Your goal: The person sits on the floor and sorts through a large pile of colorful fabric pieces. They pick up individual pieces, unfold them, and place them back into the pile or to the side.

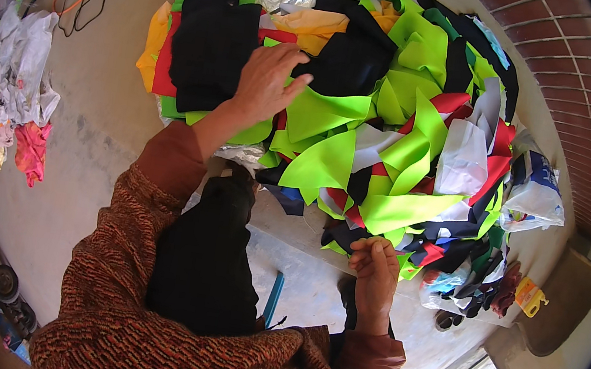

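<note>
Crowding left hand [268, 80]: fabric scraps [393, 123]

Sunlit concrete floor [90, 157] beside a curved red-brick wall [583, 95].

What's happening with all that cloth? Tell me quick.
A person in a rust-brown knitted sweater is working at a big heap of fabric scraps, lime green, black, red and white. The left hand rests open on the black pieces stacked at the heap's left side. The right hand pinches scraps at the near edge.
</note>
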`<state>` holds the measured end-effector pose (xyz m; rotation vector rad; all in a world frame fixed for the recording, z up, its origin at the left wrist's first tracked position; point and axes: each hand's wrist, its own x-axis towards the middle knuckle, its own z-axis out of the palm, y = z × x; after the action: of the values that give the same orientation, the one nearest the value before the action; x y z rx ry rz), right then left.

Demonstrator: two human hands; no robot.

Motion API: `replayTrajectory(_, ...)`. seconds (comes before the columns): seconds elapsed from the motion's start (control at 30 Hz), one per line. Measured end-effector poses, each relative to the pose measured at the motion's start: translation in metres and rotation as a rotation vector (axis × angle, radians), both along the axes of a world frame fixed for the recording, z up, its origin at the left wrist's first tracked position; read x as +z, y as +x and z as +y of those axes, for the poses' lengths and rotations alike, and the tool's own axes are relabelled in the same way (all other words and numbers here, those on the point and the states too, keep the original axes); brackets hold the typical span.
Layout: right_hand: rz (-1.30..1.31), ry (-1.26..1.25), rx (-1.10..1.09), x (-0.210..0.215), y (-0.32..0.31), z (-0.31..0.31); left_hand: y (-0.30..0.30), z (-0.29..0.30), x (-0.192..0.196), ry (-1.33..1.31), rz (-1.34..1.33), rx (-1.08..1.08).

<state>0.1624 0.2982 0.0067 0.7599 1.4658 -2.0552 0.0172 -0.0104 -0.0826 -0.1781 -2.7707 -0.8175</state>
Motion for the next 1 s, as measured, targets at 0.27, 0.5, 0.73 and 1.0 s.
replayTrajectory(0.27,-0.045,-0.019,0.025,-0.002,0.004,0.001,-0.073,0.070,0.000,-0.170,-0.460,0.128)
replayTrajectory(0.5,-0.051,-0.011,0.029,-0.002,0.007,0.003,-0.063,-0.001,-0.027,0.947,-0.267,0.148)
replayTrajectory(0.73,-0.052,-0.029,0.034,0.000,0.005,0.001,-0.045,0.004,0.060,1.708,-0.212,0.017)
replayTrajectory(1.0,0.055,-0.293,0.063,-0.002,0.004,-0.001,0.009,0.068,0.109,1.622,-0.651,-0.325)
